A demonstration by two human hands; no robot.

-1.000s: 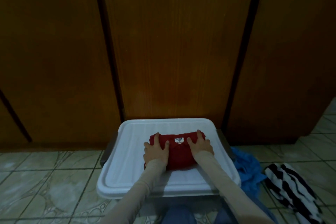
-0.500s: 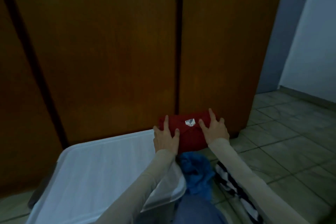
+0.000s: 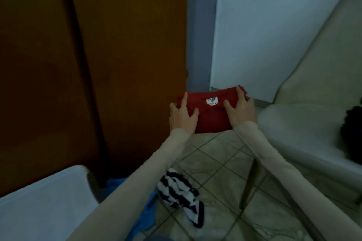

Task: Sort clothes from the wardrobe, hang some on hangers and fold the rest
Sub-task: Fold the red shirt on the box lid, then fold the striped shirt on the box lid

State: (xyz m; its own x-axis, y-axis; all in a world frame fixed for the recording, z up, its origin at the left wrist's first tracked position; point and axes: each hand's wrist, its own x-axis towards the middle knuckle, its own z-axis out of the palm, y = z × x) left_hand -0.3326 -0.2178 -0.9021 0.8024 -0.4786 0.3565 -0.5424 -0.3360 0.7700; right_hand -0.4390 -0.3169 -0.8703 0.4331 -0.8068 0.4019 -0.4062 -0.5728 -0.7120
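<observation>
A folded red shirt (image 3: 212, 119) with a white neck label is held in the air between both hands, in front of the wardrobe's right edge and the wall corner. My left hand (image 3: 182, 117) grips its left side, fingers spread over the top and edge. My right hand (image 3: 242, 111) grips the right side the same way. On the tiled floor below lie a crumpled black-and-white striped garment (image 3: 180, 191) and a blue garment (image 3: 145, 207), the blue one partly hidden by my left arm.
The brown wardrobe doors (image 3: 117, 45) are closed and fill the left. A white plastic box lid (image 3: 45, 201) sits at the lower left. A beige cushioned chair (image 3: 293, 129) stands at the right with a dark item (image 3: 352, 133) on its seat. A pale wall (image 3: 274, 25) is behind.
Both hands lifted the folded red shirt off the white lid and carried it to the right, toward the chair. The view turned right with it.
</observation>
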